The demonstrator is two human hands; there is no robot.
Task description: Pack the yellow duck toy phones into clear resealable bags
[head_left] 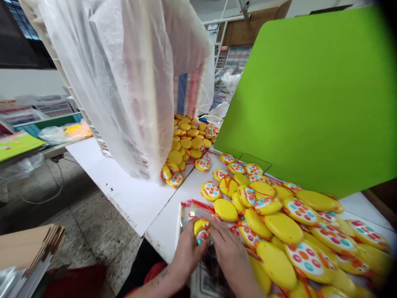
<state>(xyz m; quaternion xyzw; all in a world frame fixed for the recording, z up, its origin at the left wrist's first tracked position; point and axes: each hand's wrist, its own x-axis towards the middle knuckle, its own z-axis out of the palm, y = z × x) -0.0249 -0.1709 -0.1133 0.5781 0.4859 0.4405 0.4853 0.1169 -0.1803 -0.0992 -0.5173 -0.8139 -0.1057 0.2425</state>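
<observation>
A small yellow toy (203, 232) with coloured buttons on a white face is between my hands, low in the middle of the head view. My left hand (185, 252) is closed around its left side, with the thumb across the lower front. My right hand (231, 254) has its fingers bent against the toy's right side; their tips are partly hidden. Beneath the hands lies a clear plastic packet (183, 213), with red cord near its top. A heap of similar yellow toys (283, 227) with red cords spreads just right of my right hand.
A tilted white crate draped in a translucent plastic sheet (133, 82) stands on the white table (161, 215), with more yellow toys (189, 138) spilling at its opening. A large green board (316, 95) rises behind the right heap. Stacked cardboard (29, 248) sits at lower left.
</observation>
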